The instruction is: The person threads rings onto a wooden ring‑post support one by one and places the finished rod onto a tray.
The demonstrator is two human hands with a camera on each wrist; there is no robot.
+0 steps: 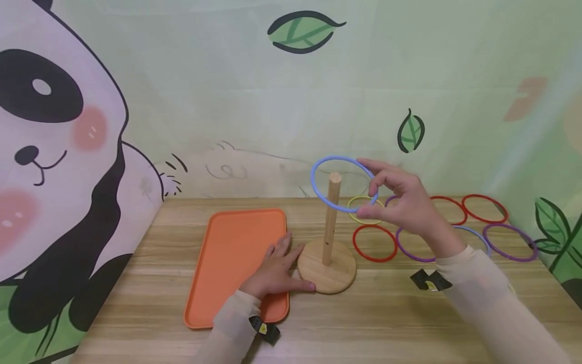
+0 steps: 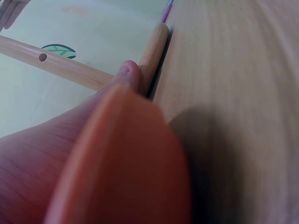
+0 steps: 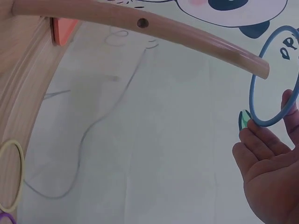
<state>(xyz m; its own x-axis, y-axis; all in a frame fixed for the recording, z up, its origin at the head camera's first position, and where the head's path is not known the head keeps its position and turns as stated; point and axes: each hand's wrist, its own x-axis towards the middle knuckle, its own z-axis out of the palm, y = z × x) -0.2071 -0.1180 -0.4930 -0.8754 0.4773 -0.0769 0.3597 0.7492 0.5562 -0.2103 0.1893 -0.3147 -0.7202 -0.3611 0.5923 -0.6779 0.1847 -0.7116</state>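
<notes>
A blue ring [image 1: 320, 193] is pinched near its right side by my right hand [image 1: 404, 199], and appears tilted in the right wrist view. The top of the wooden post [image 1: 332, 217] shows inside the ring's outline; whether it passes through, I cannot tell. The post stands upright on a round wooden base [image 1: 336, 280]. My left hand [image 1: 275, 268], fingers spread, lies at the base's left side, its thumb touching the front-left edge and its palm over the orange tray's [image 1: 223, 268] right edge. In the left wrist view the thumb [image 2: 128, 72] is beside the base.
Right of the stand lie several rings on the table: red [image 1: 375, 260], yellow [image 1: 350, 211], purple [image 1: 509, 259] and another blue one [image 1: 477, 234], some partly behind my right arm. A printed cloth [image 1: 254, 121] with a panda and leaves hangs behind the table.
</notes>
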